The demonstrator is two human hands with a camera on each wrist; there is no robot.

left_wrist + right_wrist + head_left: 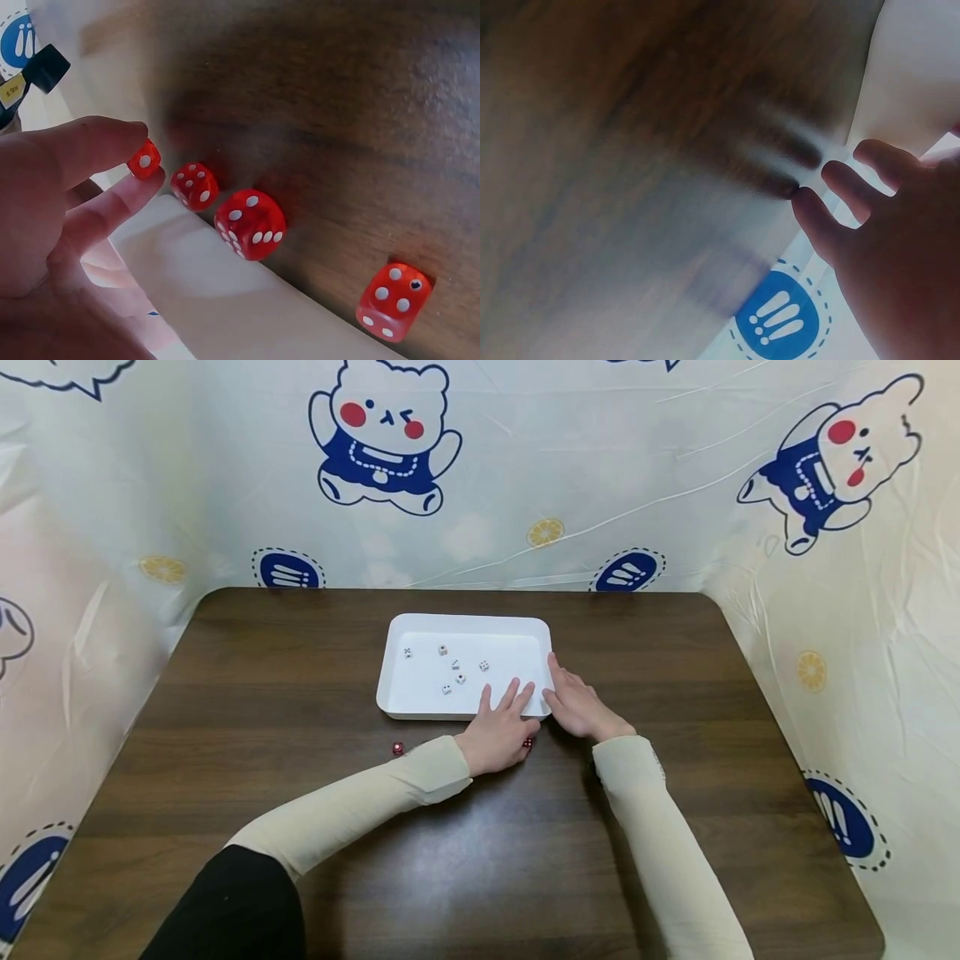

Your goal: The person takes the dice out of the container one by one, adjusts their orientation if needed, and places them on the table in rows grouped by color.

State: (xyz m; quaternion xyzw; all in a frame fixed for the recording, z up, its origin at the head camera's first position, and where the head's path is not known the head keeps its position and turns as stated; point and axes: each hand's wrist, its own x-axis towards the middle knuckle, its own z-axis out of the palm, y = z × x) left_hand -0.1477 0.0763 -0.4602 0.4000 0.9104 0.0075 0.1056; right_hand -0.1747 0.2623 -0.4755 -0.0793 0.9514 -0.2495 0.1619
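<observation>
Thumb and a finger of my left hand (497, 739) pinch a red die (145, 159); its other fingers spread over the front edge of the white tray (420, 704). More red dice lie on the table along the tray's front side: one die (194, 186) close to the fingertips, a second die (250, 225) beside it, and a third die (394, 301) farther off. My right hand (581, 706) rests at the tray's right end with fingers extended, holding nothing. Several white dice, among them a white die (483, 666), lie inside the tray.
The dark wooden table (300, 827) carries the tray near its far edge. A pale plastic sheet (495, 460) printed with bears surrounds the table at the back and sides.
</observation>
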